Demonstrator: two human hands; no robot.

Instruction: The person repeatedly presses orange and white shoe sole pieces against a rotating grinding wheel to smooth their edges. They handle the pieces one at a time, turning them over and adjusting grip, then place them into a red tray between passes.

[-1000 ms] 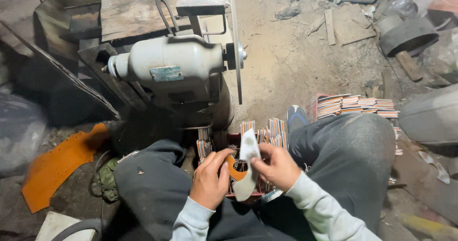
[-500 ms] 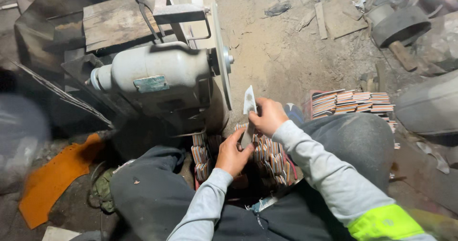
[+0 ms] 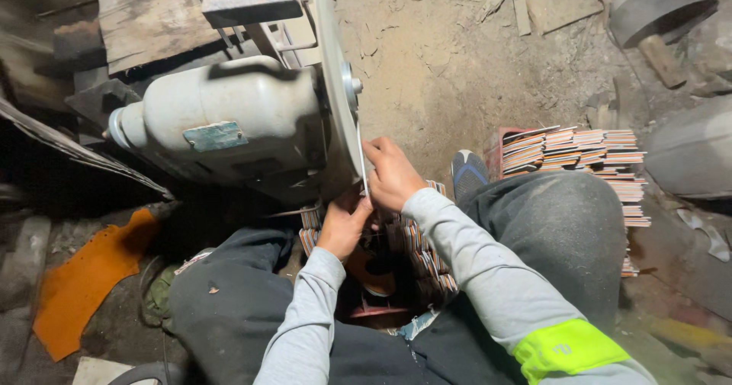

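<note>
Grey metal fills the left of your view: a motor (image 3: 229, 122) with a thin upright grinding disc (image 3: 335, 88) on its right end, sitting on the dirt floor (image 3: 450, 72) just beyond your knees. Your right hand (image 3: 393, 173) is closed on a thin pale flat piece (image 3: 364, 173), pinching it between thumb and fingers and holding it on edge against the near lower face of the disc. Your left hand (image 3: 343, 225) sits just below and nearer to you, fingers curled at the bottom of the same piece; how firmly it clamps there you cannot tell, as the fingers hide the contact. Between your legs, under both hands, stands a packed row of striped flat pieces (image 3: 427, 255) on edge. To the right, past your right knee and the blue shoe tip (image 3: 467, 173), a larger stack of the same striped pieces (image 3: 587, 152) lies on the ground. An orange sheet (image 3: 84, 286) lies at the near left, and a worn wooden board (image 3: 149, 19) rests at the far left behind the motor.
</note>
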